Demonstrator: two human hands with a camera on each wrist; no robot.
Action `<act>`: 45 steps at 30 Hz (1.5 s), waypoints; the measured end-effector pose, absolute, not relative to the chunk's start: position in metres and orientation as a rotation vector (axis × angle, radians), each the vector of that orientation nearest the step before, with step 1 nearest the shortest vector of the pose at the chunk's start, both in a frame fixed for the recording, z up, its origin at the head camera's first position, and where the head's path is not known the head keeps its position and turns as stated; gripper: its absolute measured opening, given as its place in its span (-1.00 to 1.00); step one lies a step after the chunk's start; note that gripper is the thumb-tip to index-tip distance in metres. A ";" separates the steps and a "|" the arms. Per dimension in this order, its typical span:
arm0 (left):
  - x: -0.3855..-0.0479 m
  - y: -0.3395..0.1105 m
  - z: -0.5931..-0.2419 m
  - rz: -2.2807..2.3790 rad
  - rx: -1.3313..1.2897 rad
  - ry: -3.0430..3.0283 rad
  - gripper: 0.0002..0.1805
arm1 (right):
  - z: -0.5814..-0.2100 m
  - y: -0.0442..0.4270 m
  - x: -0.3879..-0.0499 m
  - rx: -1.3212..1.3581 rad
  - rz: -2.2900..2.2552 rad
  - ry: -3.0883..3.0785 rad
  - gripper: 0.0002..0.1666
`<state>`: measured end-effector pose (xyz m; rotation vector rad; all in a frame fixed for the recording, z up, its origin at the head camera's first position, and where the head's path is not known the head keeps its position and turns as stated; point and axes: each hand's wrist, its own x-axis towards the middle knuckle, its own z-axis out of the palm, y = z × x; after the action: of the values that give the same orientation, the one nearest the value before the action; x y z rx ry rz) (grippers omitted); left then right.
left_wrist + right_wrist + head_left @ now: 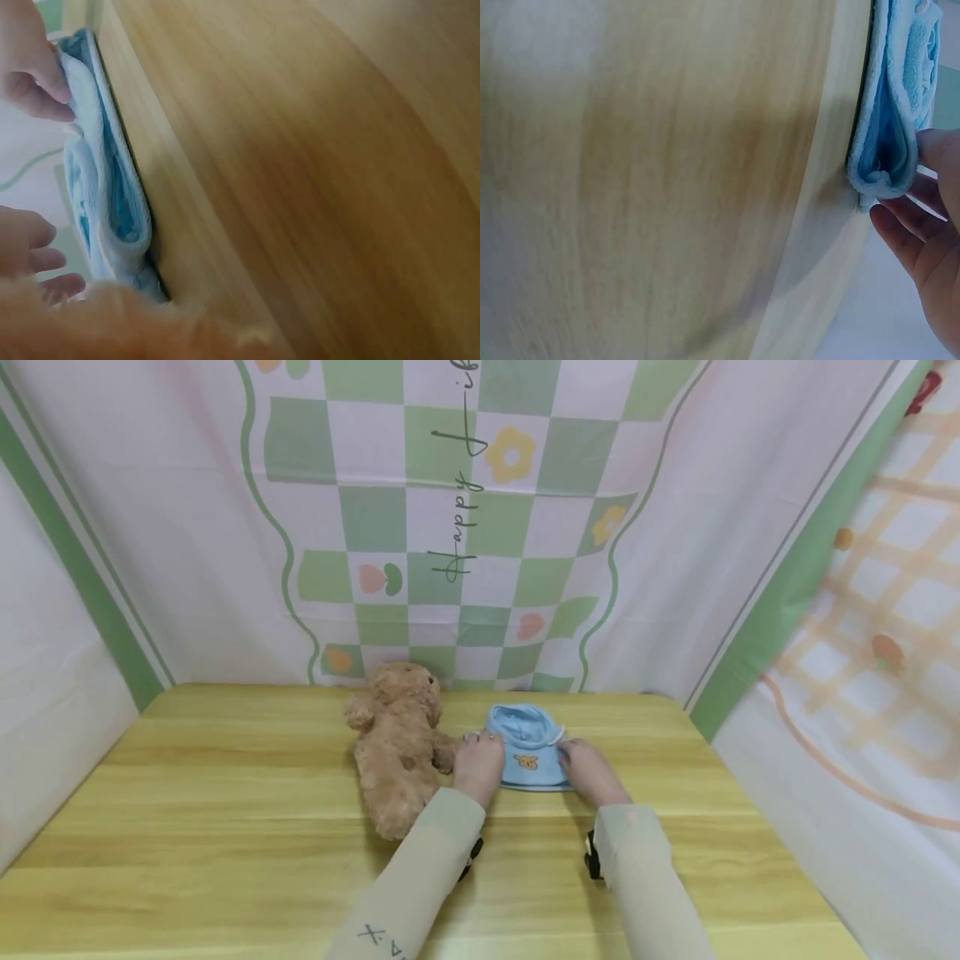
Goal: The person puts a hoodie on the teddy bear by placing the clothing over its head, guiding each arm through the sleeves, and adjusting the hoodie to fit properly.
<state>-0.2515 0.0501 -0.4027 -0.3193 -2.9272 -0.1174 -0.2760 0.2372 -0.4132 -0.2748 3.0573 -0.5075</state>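
Observation:
A small light-blue plush hoodie with a bear-face patch and a hood lies flat on the table, its hem toward me. At its right edge my right hand pinches the cloth. In the right wrist view the thumb of that hand is on top of the hoodie, other fingers at its side and below. My left hand is at the hoodie's left edge. Its fingers look loose and spread in the left wrist view, where the hand is beside the hoodie; contact is unclear.
A brown teddy bear lies on the wooden table, just left of my left hand. Behind the table hangs a green-and-white checked cloth. More cloth hangs on the right.

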 end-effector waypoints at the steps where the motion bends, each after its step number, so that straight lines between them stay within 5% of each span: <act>1: -0.251 0.051 -0.404 -0.123 -0.324 -2.927 -0.77 | -0.414 0.237 -0.276 -0.277 -0.505 3.064 -0.54; 17: -0.249 0.057 -0.422 -0.101 -0.290 -3.031 -0.68 | -0.425 0.243 -0.278 -0.264 -0.537 2.959 -0.35; 30: -0.245 0.056 -0.418 0.012 -0.306 -2.979 -0.79 | -0.425 0.248 -0.284 -0.266 -0.500 3.049 -0.76; 45: -0.254 0.057 -0.424 -0.155 -0.346 -3.123 -0.57 | -0.424 0.246 -0.283 -0.434 -0.508 3.090 -0.78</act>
<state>-0.2535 0.0569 -0.4240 -0.3458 -3.1226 -0.1554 -0.2832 0.2455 -0.4241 -0.4337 3.0900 -0.5077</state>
